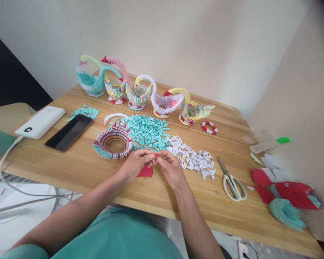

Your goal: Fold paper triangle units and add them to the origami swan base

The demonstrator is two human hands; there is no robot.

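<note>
A small folded piece of red paper [156, 155] is pinched between my two hands, above the front part of the table. My left hand [137, 163] grips it from the left, and my right hand [170, 167] from the right, fingertips close together. Red paper sheets [145, 172] lie just below my hands. To the left of them stands an unfinished-looking round bowl of folded paper pieces [101, 142], in teal, white and red. Behind my hands is a heap of teal folded triangles [149, 131], and to the right a heap of white folded triangles [196, 158].
Several paper swan baskets [137, 95] line the back. A red-and-white paper ring [209, 127] and scissors [232, 181] lie to the right. A phone [69, 133] and a white power bank [41, 122] with cable lie left. Red and teal paper pieces [293, 194] sit far right.
</note>
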